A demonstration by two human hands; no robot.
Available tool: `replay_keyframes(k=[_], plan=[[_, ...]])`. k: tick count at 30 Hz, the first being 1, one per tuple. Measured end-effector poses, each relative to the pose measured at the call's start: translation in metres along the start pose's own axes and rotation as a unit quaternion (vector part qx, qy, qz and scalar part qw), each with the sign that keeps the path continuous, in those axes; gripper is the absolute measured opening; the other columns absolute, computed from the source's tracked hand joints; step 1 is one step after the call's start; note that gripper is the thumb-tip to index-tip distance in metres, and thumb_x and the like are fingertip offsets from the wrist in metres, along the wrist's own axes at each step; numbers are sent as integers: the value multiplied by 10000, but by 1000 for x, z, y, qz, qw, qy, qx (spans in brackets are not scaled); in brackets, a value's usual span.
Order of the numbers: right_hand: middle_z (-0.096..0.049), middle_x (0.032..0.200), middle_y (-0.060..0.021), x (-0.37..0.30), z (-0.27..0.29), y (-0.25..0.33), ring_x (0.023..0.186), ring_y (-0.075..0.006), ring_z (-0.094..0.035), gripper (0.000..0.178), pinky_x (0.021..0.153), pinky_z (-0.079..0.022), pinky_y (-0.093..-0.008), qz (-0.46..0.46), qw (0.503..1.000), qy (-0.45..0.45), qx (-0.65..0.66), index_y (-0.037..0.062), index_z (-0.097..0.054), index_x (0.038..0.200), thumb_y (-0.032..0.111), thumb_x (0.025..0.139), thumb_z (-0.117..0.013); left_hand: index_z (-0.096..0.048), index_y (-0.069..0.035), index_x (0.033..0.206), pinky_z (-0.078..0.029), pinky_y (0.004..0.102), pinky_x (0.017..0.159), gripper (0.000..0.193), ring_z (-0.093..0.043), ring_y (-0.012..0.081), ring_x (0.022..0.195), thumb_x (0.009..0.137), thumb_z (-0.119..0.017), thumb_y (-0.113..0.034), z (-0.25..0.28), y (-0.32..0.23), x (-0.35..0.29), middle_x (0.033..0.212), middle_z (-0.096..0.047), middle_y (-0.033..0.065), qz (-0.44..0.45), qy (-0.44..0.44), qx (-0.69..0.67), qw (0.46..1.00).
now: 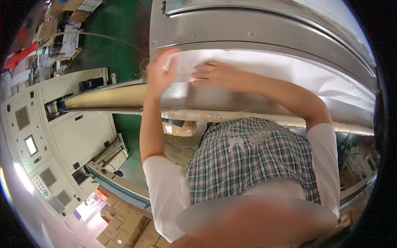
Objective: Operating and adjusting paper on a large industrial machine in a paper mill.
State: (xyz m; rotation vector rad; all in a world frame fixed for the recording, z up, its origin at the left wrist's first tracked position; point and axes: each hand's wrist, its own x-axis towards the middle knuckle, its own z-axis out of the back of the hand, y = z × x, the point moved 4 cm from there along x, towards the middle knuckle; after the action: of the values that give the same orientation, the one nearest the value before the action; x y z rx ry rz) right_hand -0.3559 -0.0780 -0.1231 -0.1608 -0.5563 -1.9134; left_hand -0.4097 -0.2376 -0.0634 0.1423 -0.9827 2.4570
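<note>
White sheet material, thin and creased toward the right, lies along the metal surface in front of me. My right hand rests on it near its left end, fingers stretched out and lying flat, holding nothing. Beside it to the left, my left hand is raised at the sheet's left end. Motion smears its fingers; something white shows between finger and thumb, but whether they grip the sheet cannot be made out. Below the hands runs a smooth metal ledge.
A metal cover with a long bar spans the far side. Left, a yellowish roller leads to a pale control cabinet with a small screen. Cardboard boxes stand at lower left; flattened cartons and a red hose at upper left.
</note>
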Motion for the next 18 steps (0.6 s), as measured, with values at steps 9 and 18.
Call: replay_keyframes(k=[9, 18], plan=[[-463, 1174, -110, -11, 23, 2, 1118, -285, -419, 353, 895, -388, -364, -111, 991, -55, 54, 100, -493, 1094, 118, 742, -488, -600, -63, 733, -452, 367, 575, 219, -576, 298, 619, 759, -574, -278, 25, 84, -16, 652, -589, 116, 52, 301, 332, 892], [-501, 999, -68, -42, 34, 10, 975, -226, -464, 324, 814, -375, -350, -137, 986, -57, -73, 104, -532, 1011, 126, 690, -496, -562, -43, 801, -434, 392, 685, 294, -550, 315, 828, 771, -581, -334, -61, -26, 48, 862, -581, 171, -91, 135, 184, 969]])
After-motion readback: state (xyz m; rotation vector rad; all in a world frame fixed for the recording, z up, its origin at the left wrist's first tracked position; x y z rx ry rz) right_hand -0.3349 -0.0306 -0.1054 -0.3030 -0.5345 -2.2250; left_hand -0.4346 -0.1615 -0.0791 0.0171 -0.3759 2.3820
